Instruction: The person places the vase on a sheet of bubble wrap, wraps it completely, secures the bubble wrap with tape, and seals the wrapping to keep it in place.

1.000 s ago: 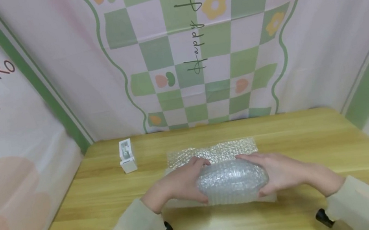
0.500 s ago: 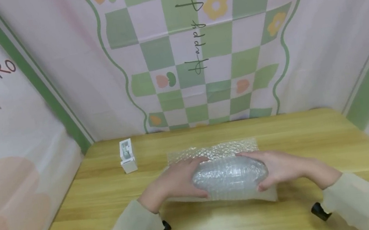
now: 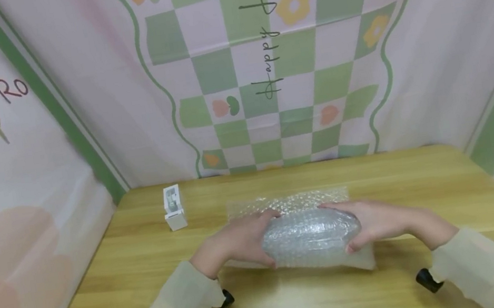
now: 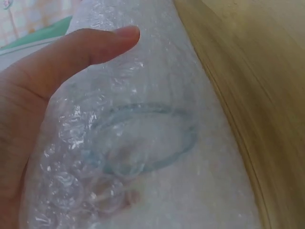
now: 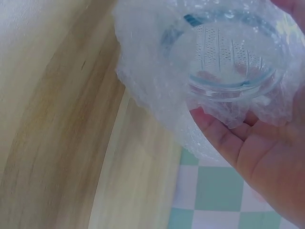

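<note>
A clear glass vessel (image 5: 228, 47) lies on its side, rolled in bubble wrap (image 3: 309, 238). Its round rim shows at the end of the roll in the right wrist view; whether it is a cup or a jar I cannot tell. My left hand (image 3: 245, 239) grips the roll's left end, and in the left wrist view its thumb (image 4: 102, 45) lies along the wrap over a faint ring outline. At the right end my right hand (image 3: 379, 219) holds the roll, thumb in front and fingers behind. Flat wrap reaches out behind and in front of the roll.
A small white box (image 3: 174, 207) with an open top stands at the back left of the wooden table (image 3: 423, 175). Patterned curtains (image 3: 253, 68) hang behind the table and at both sides. Black wrist-camera mounts (image 3: 429, 280) stick out below the cuffs.
The roll has turned slightly and shifted a little away, so less flat wrap shows behind it. Both hands have kept their grip. The head view has swung slightly left.
</note>
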The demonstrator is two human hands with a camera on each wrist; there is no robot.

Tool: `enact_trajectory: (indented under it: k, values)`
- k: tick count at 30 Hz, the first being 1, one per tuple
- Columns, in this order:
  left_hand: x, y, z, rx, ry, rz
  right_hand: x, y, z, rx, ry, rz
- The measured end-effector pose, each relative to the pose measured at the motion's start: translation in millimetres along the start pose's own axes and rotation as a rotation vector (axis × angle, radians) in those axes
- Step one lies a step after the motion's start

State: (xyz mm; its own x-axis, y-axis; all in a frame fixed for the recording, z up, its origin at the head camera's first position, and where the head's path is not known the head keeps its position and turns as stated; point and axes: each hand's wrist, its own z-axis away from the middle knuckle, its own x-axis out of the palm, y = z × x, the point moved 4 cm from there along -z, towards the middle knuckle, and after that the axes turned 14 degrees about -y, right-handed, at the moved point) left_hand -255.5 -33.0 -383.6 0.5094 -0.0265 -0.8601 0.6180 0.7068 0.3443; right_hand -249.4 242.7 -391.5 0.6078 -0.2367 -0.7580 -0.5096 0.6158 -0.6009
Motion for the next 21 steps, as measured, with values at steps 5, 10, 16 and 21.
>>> enact_trajectory:
  k: [5, 10, 16, 21]
  values:
    - [0.1, -1.6, 0.7, 0.017, -0.033, 0.022, 3.1, -0.2, 1.2, -0.036, -0.052, -0.107]
    - [0.6, -2.7, 2.1, 0.043, -0.066, 0.059, 6.6, 4.0, 4.5, -0.087, -0.079, -0.196]
    - [1.8, -2.9, 4.3, 0.025, -0.092, 0.103, 10.0, 6.3, 7.8, -0.085, -0.103, -0.245]
    - [1.7, -3.0, 6.0, 0.026, -0.092, 0.115, 10.6, 5.0, 8.4, -0.075, -0.103, -0.228]
